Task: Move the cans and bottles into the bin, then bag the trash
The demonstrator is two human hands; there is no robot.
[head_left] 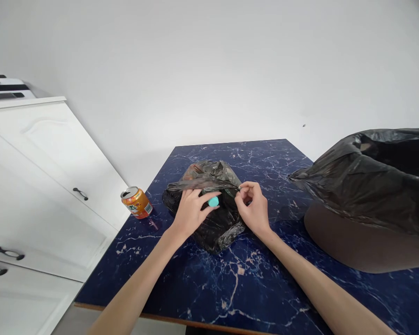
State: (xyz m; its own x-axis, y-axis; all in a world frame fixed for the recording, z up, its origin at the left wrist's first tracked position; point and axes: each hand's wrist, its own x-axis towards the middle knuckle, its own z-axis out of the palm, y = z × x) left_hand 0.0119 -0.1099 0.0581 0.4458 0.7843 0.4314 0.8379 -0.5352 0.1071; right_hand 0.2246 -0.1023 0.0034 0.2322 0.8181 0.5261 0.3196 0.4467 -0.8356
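Hands meet over a small crumpled black plastic bag that lies near the middle of a dark blue marble-patterned table, with something brownish showing through its thin upper part. The left hand rests flat on the bag's left side, fingers spread and pressing down, while a small turquoise rounded object shows at the tip of its thumb; whether the thumb pinches it or merely touches it cannot be told. The right hand sits just beside, at the bag's right edge, its thumb and forefinger closed in a pinch on a fold of the black plastic and the other fingers curled. An opened orange drink can stands tilted near the table's left edge, apart from the bag. At the right, a large bin lined with a glossy black bag rests on the table, well apart from both hands. A white cabinet with dark handles stands left of the table against a pale wall.
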